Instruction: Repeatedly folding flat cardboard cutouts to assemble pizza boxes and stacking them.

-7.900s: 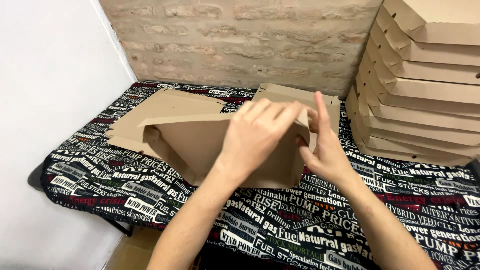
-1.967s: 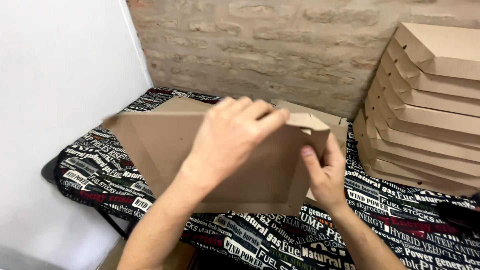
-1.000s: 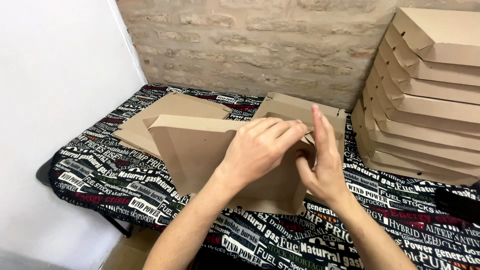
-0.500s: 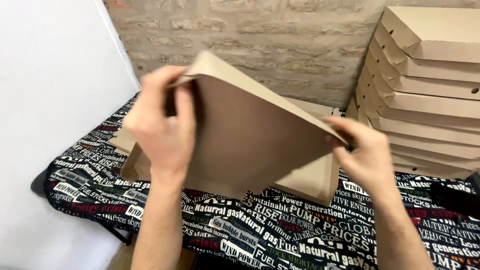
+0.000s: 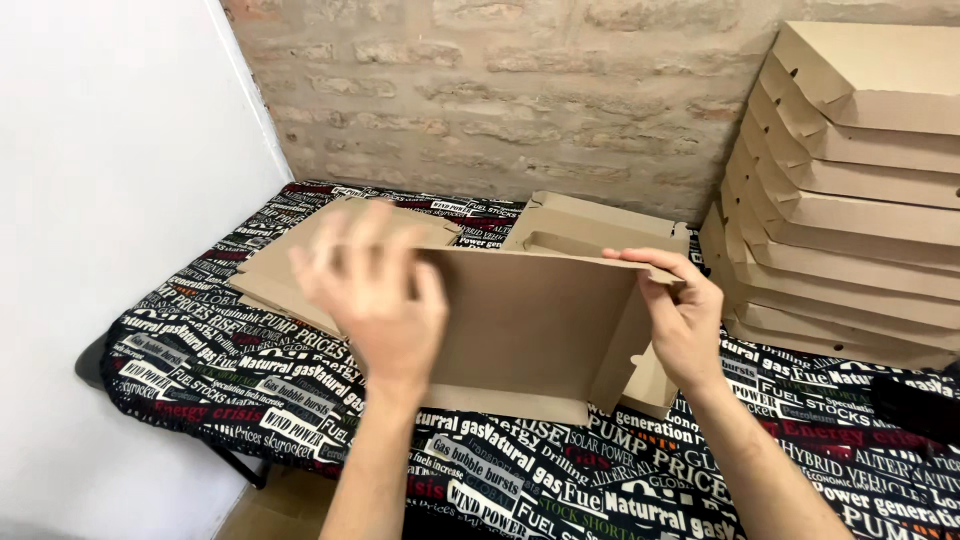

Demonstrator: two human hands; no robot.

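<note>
A brown cardboard pizza box (image 5: pixel 530 320), partly folded, stands on its edge on the printed tablecloth (image 5: pixel 560 480), its inside facing me. My left hand (image 5: pixel 375 295) is motion-blurred at the box's left end, fingers spread against or just in front of the panel. My right hand (image 5: pixel 675 315) grips the right side wall, thumb along the top edge. The lower flap rests on the cloth.
Flat unfolded box blanks (image 5: pixel 290 270) lie on the table behind the box, to the left. A tall stack of folded boxes (image 5: pixel 850 190) stands at the right against the brick wall (image 5: pixel 520 90). A white wall (image 5: pixel 100 180) borders the table's left edge.
The box has dropped from a raised, tilted position back onto the table, standing on its edge. My left hand has moved from the top left corner to lower on the left end.
</note>
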